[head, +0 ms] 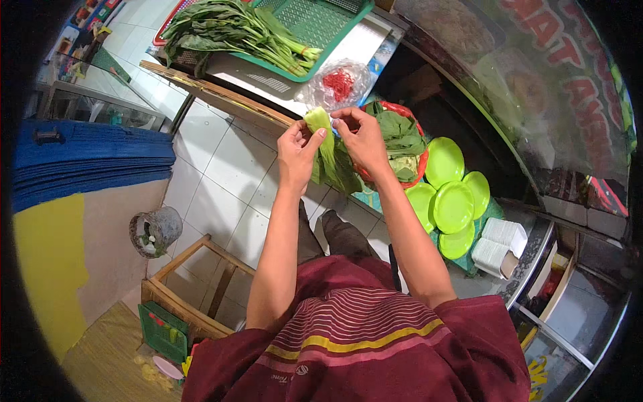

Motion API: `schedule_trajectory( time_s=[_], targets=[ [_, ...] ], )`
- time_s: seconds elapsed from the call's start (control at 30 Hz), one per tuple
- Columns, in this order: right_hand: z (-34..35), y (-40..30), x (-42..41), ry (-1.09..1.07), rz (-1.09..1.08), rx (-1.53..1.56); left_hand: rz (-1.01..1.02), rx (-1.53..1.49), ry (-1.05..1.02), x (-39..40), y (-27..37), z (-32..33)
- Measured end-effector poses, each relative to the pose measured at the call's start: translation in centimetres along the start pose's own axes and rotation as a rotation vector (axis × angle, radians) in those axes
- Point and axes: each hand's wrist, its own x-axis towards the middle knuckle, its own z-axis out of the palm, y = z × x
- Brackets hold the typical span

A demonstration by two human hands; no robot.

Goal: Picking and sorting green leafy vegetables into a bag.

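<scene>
Pinched between the thumb and fingers of my left hand [297,151] is a leafy green vegetable [326,145], its pale stem base uppermost and its dark leaves hanging below. My right hand [362,138] is close beside the stem, thumb and forefinger drawn together; whether something thin is between them is not clear. Just beyond the hands lies a clear plastic bag of red rubber bands [337,84]. Behind my right hand, a red plastic bag [422,163] holds green leaves [399,133] and a pale vegetable [404,166].
Bundled leafy greens [241,37] lie across a green plastic basket [321,25] on the counter. Lime-green plates [453,206] and stacks of white paper [497,246] are at right, beside a glass display case [562,85]. A grey bin [168,223] and wooden frame [221,261] stand at left.
</scene>
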Motion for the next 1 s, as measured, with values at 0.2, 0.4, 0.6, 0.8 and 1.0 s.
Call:
schedule_trajectory(
  time_s=[0.2, 0.4, 0.6, 0.8, 1.0],
  targets=[
    [2.4, -0.1, 3.3, 0.069, 0.076, -0.047, 0.004, 0.014, 0.031, 2.3, 1.6, -1.7],
    [3.0, 0.9, 6.5, 0.260, 0.177, -0.278, 0.008, 0.053, 0.015, 4.5, 2.4, -3.4],
    [3.0, 1.5, 7.8, 0.282, 0.282, -0.397, -0.047, 0.055, -0.010, 5.9, 2.9, -3.9],
    [4.1, 0.7, 8.1, 0.290, 0.374, -0.397, -0.092, 0.047, -0.077, 6.8, 2.4, -3.9],
    [4.2, 1.8, 8.2, 0.392, 0.297, -0.379, -0.149, 0.114, -0.151, 7.1, 2.4, -3.6]
  ],
)
